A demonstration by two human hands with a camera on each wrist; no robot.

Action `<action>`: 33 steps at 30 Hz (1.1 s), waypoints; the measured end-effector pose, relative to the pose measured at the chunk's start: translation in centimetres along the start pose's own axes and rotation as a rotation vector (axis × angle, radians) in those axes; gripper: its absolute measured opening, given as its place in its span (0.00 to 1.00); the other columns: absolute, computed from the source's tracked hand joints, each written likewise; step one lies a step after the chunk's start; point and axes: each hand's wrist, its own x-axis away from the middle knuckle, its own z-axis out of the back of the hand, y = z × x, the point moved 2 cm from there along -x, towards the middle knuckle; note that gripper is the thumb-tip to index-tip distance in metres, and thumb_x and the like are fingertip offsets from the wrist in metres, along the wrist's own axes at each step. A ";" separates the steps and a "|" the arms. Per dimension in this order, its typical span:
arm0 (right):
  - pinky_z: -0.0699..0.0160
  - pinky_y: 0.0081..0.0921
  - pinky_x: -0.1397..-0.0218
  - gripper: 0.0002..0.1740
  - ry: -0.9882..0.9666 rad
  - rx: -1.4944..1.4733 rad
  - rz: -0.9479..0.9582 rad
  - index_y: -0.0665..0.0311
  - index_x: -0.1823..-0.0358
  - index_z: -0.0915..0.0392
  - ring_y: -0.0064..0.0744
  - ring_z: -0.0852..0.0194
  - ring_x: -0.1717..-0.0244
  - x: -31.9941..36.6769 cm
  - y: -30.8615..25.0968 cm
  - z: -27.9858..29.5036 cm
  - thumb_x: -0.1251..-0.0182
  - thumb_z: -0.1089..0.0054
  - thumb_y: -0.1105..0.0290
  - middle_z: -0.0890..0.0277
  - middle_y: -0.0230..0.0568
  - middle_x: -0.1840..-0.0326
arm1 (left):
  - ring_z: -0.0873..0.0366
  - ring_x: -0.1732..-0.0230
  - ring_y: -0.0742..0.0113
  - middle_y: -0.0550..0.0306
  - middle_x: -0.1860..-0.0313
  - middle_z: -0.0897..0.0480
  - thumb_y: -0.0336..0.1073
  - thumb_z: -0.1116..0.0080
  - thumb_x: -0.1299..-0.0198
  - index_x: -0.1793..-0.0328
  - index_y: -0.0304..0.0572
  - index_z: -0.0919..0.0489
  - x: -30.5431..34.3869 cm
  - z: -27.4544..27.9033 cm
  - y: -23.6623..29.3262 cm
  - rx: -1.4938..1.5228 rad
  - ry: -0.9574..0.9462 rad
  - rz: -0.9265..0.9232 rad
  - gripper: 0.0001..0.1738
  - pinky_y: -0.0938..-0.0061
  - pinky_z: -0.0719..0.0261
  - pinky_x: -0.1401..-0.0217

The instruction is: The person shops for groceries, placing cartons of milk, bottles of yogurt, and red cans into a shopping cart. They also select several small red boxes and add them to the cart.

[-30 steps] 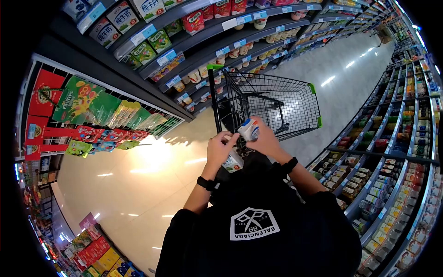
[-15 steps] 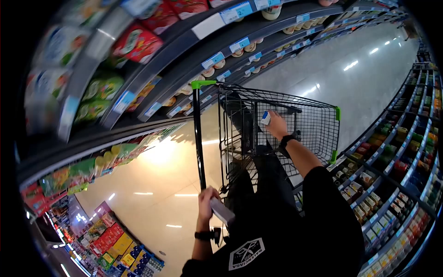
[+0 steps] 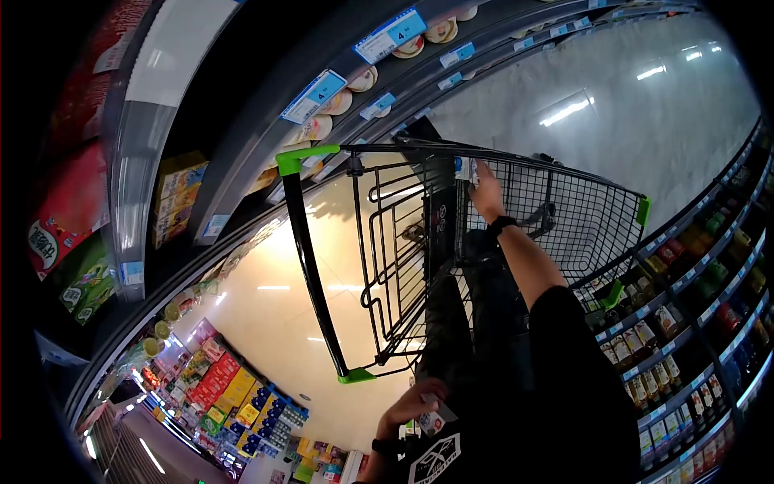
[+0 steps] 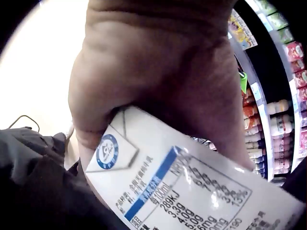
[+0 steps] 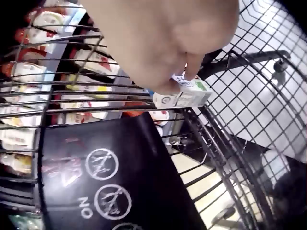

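Observation:
A black wire shopping cart (image 3: 580,218) with green corners stands in front of me. My right hand (image 3: 486,192) reaches over its rim and pinches a small white milk carton (image 3: 463,168) inside the basket. In the right wrist view that carton (image 5: 184,94) hangs from the fingers of the right hand (image 5: 163,38), above the wire and beside a black flap (image 5: 105,177) with "NO" signs. My left hand (image 3: 411,403) is low by my body and grips a second white carton (image 3: 431,421). The left wrist view shows the left hand (image 4: 158,72) curled round this carton (image 4: 192,187), its blue label and nutrition print showing.
The cart's handle bar (image 3: 310,266) runs between me and the basket. Chilled shelves with cups and price tags (image 3: 318,93) line the left. Shelves of bottles (image 3: 669,323) line the right. The shiny aisle floor (image 3: 613,105) stretches ahead, and a display of colourful boxes (image 3: 234,391) lies behind.
Both hands were together at my chest with the cartons. The right hand has since carried its carton forward into the cart, and the left hand has dropped to my side with the other carton.

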 end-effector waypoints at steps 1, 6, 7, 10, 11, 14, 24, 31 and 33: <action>0.14 0.39 0.42 0.36 0.091 -0.098 0.066 0.68 0.27 0.31 0.54 0.16 0.41 0.7 -0.1 -0.2 0.39 0.33 0.82 0.25 0.57 0.31 | 0.22 0.44 0.69 0.58 0.49 0.19 0.48 0.22 0.44 0.33 0.41 0.25 0.1 0.0 1.0 0.023 0.042 0.071 0.37 0.73 0.25 0.39; 0.16 0.36 0.54 0.20 -0.419 -0.369 -0.035 0.65 0.41 0.19 0.46 0.13 0.59 10.2 -9.3 7.4 0.33 0.31 0.68 0.14 0.47 0.61 | 0.21 0.41 0.66 0.58 0.43 0.20 0.34 0.21 0.43 0.35 0.39 0.24 -0.4 -0.6 7.0 -0.160 0.296 0.051 0.32 0.70 0.19 0.39; 0.16 0.37 0.53 0.21 -0.506 -0.420 0.095 0.65 0.42 0.18 0.46 0.13 0.58 12.3 -12.7 10.0 0.33 0.30 0.65 0.14 0.47 0.59 | 0.20 0.45 0.68 0.59 0.45 0.19 0.33 0.21 0.43 0.37 0.40 0.23 -0.8 -0.9 8.5 -0.177 0.386 0.003 0.29 0.73 0.19 0.45; 0.17 0.39 0.40 0.31 -0.777 -0.503 0.473 0.63 0.36 0.20 0.45 0.15 0.44 17.1 -19.2 14.8 0.35 0.25 0.55 0.16 0.47 0.43 | 0.15 0.52 0.63 0.50 0.50 0.14 0.34 0.23 0.41 0.38 0.36 0.23 -3.1 -1.7 12.7 -0.473 0.728 -0.213 0.27 0.68 0.16 0.47; 0.21 0.42 0.35 0.35 -0.738 -0.369 0.551 0.63 0.32 0.22 0.47 0.18 0.40 18.1 -20.9 16.1 0.37 0.24 0.53 0.18 0.46 0.39 | 0.13 0.54 0.61 0.46 0.53 0.13 0.35 0.24 0.39 0.39 0.35 0.23 -4.2 -1.6 13.7 -0.614 0.820 -0.320 0.26 0.68 0.16 0.48; 0.30 0.46 0.28 0.39 -0.679 -0.028 0.595 0.61 0.30 0.27 0.49 0.26 0.32 19.3 -22.7 17.4 0.40 0.26 0.52 0.23 0.45 0.33 | 0.12 0.50 0.55 0.42 0.50 0.13 0.37 0.25 0.38 0.39 0.33 0.25 -6.0 -2.9 17.4 -0.525 0.801 -0.402 0.27 0.66 0.16 0.46; 0.29 0.44 0.33 0.35 -0.329 0.195 0.324 0.63 0.42 0.25 0.53 0.28 0.38 8.9 -11.5 10.2 0.53 0.21 0.65 0.23 0.46 0.43 | 0.22 0.42 0.45 0.44 0.47 0.17 0.38 0.25 0.39 0.35 0.34 0.25 -3.0 5.0 25.3 -1.379 1.613 -0.747 0.30 0.55 0.26 0.38; 0.19 0.50 0.42 0.36 -0.237 0.287 0.078 0.61 0.36 0.28 0.60 0.24 0.41 3.0 -0.1 1.9 0.50 0.25 0.74 0.26 0.53 0.42 | 0.28 0.80 0.80 0.61 0.73 0.15 0.37 0.25 0.37 0.50 0.38 0.21 -4.1 9.9 22.2 -0.622 1.279 -0.407 0.18 0.80 0.33 0.77; 0.17 0.51 0.43 0.37 -0.320 0.257 -0.120 0.57 0.31 0.29 0.63 0.23 0.40 2.4 1.6 -0.2 0.46 0.29 0.81 0.28 0.52 0.39 | 0.29 0.80 0.80 0.61 0.73 0.16 0.36 0.25 0.37 0.50 0.38 0.21 -4.1 9.8 22.2 -0.610 1.289 -0.401 0.17 0.80 0.34 0.77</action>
